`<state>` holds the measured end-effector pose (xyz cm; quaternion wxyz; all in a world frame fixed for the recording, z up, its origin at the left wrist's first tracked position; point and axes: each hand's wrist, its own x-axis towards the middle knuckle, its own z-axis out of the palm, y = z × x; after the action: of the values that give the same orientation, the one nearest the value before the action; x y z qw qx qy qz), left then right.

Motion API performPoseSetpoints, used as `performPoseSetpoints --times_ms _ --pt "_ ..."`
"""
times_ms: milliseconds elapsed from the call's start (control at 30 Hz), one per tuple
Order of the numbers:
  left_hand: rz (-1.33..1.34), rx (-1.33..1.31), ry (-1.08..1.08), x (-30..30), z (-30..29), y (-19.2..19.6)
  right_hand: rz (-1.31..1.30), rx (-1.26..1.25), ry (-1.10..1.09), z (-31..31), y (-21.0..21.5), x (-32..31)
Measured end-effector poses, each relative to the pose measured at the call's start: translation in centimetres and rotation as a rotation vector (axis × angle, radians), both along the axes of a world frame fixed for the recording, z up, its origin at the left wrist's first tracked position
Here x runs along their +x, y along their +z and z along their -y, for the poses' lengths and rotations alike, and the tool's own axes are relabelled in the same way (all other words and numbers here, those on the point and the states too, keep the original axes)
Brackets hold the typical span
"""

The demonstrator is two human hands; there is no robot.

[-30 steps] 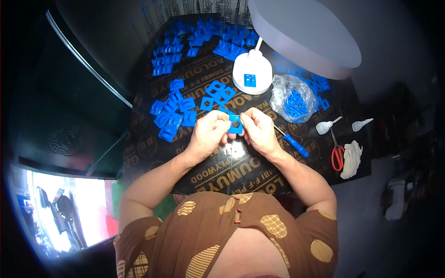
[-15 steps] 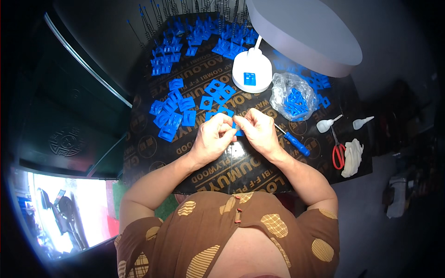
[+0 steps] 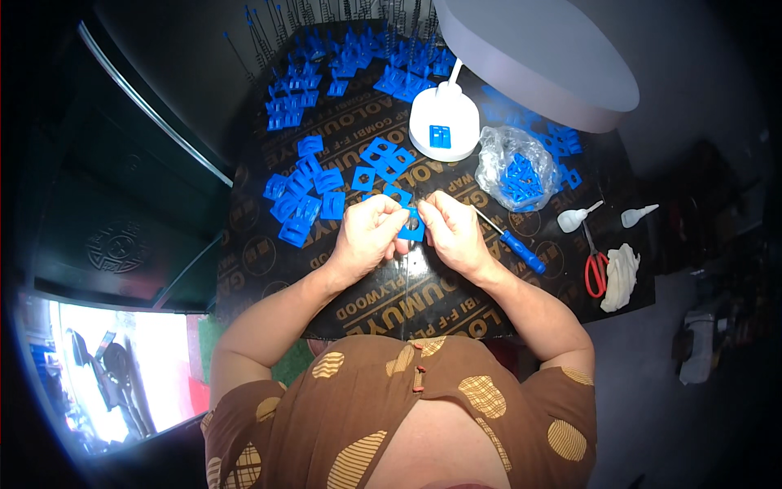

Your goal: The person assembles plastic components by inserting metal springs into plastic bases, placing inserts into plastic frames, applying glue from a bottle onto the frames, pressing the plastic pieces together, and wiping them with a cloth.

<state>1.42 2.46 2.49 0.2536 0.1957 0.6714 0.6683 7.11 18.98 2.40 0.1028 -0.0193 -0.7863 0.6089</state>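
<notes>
Between my hands, over the near middle of the dark plywood table (image 3: 371, 314), is a small square blue plastic plate with a round hole (image 3: 411, 231). My left hand (image 3: 368, 232) pinches its left side between thumb and fingers. On the opposite side, my right hand (image 3: 453, 234) grips it with thumb and forefinger. Just beyond my fingers lie several similar blue plates with holes (image 3: 363, 178). To their left is a loose heap of blue plastic pieces with raised parts (image 3: 329, 181). Fingers hide the held plate's edges.
A white lamp (image 3: 445, 153) carries one blue piece on its base. Right of it sits a clear plastic bag (image 3: 489, 181) of blue parts. A blue-handled screwdriver (image 3: 522, 252), white dropper bottles (image 3: 572, 220), red scissors (image 3: 595, 277) and a white glove (image 3: 621, 279) lie rightward. Blue assemblies with springs stand behind.
The held blue plate has turned, so its flat face and round hole now show. My hands have shifted only slightly, both still on it.
</notes>
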Motion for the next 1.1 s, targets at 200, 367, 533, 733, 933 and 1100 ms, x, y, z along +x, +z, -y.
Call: performPoseSetpoints --times_ms 200,367,533,733,933,1100 --pt "0.061 0.082 0.032 0.1 -0.1 -0.4 -0.018 -0.014 -0.014 0.1 -0.4 -0.1" --pt "0.026 0.048 -0.063 -0.2 0.0 -0.9 -0.021 -0.06 -0.062 -0.7 -0.5 -0.6" --pt "0.017 0.085 0.0 0.0 -0.3 -0.7 0.029 -0.121 -0.062 -0.2 -0.4 -0.4" --pt "0.073 0.064 0.042 -0.1 0.1 0.0 0.031 0.024 0.025 -0.2 -0.8 -0.2" --pt "0.084 0.082 0.051 -0.2 0.2 0.0 0.03 -0.064 0.074 -0.2 -0.9 -0.3" --pt "0.12 0.082 0.026 -0.2 0.2 0.0 0.025 -0.157 0.096 -0.4 -1.1 -0.4"
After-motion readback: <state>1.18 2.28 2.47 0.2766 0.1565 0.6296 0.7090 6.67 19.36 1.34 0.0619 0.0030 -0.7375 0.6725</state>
